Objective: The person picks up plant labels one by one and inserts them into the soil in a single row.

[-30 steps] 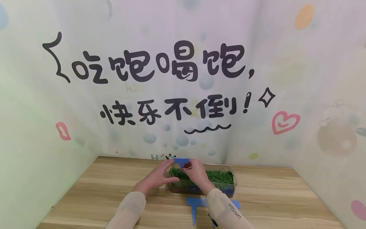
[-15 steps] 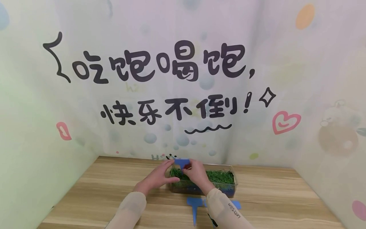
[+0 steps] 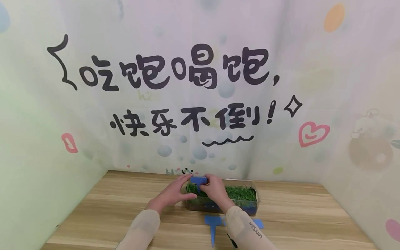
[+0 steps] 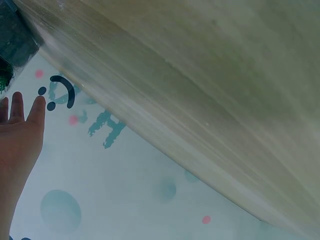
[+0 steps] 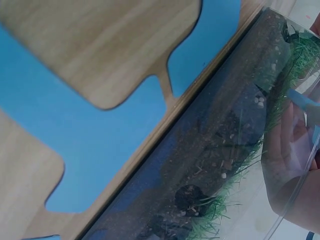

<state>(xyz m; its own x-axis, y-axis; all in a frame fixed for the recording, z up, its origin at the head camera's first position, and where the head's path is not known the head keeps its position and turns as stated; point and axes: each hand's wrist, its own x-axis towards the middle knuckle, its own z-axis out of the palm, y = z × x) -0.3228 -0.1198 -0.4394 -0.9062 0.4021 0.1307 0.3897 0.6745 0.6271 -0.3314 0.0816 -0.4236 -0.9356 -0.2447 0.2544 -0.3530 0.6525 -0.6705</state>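
Note:
A clear plastic tub (image 3: 225,207) of dark soil (image 5: 215,145) and green grass (image 3: 242,192) stands in the middle of the head view. My right hand (image 3: 216,190) pinches a blue T-shaped plant label (image 3: 198,180) upright at the tub's left part, its stem down among the grass. At the tub's left end is my left hand (image 3: 171,193), fingers extended beside the label's left edge and thumb in front of the tub wall. The left wrist view shows that hand (image 4: 21,137) with straight fingers near the tub corner (image 4: 19,35).
On the wooden table (image 3: 125,208), a second blue plant label (image 3: 213,222) lies in front of the tub. Another blue label (image 3: 258,223) is partly hidden under the right sleeve (image 3: 245,225). A printed cloth backdrop (image 3: 187,156) rises close behind the tub.
The pinched label has sunk lower into the grass, its top edge now down near the fingertips. Both hands have stayed nearly in place.

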